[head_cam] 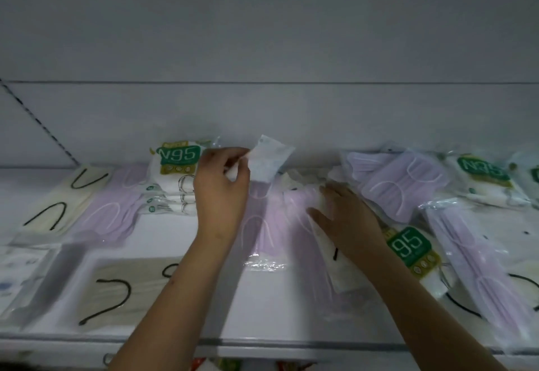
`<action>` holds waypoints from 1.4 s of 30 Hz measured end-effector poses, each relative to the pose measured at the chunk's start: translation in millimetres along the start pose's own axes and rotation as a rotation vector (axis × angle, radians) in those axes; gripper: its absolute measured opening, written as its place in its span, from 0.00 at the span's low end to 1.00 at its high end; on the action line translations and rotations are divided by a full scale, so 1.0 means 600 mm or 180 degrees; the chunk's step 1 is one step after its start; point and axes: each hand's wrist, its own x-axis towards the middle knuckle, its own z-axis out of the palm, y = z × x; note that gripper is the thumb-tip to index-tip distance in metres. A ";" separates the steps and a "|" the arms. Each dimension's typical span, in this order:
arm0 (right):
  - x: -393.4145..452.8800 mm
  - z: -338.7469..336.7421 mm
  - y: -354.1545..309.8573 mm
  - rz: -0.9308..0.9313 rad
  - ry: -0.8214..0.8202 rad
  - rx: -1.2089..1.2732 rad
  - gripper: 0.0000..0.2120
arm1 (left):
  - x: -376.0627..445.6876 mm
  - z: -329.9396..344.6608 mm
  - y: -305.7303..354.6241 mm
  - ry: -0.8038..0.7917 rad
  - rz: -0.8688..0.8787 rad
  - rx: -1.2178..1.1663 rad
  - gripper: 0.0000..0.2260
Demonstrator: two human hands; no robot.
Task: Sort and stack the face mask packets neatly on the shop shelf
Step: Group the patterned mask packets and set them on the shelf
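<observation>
Above the shelf [204, 306], left hand [220, 192] pinches a white packet [269, 160].

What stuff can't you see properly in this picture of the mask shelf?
Head view only:
- Small white packet pinched by the left hand: print blurred, unreadable.
- Packets under the right hand: partly hidden by the palm and arm.
- N95 packet at the right edge: cut off by the frame.
- Things below the shelf edge: cut off, too dark to tell.

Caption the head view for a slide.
Left hand lifts a small white packet while the right hand rests on lilac face mask packets on the white shop shelf.
</observation>
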 end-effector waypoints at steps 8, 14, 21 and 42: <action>-0.001 -0.073 -0.102 0.1368 -0.0527 0.3679 0.11 | -0.097 -0.037 0.000 -0.1882 0.0892 -0.0380 0.13; -0.036 -0.025 -0.062 0.1274 0.0279 0.1233 0.09 | -0.142 -0.019 -0.075 -0.2261 -0.0094 0.0979 0.37; -0.056 -0.018 -0.038 0.1366 0.0508 0.1008 0.05 | -0.165 0.033 -0.061 -0.2952 0.0436 0.1640 0.31; -0.067 -0.003 -0.035 0.1226 0.0852 0.1414 0.06 | -0.077 0.008 -0.049 -0.1942 -0.1561 0.0017 0.06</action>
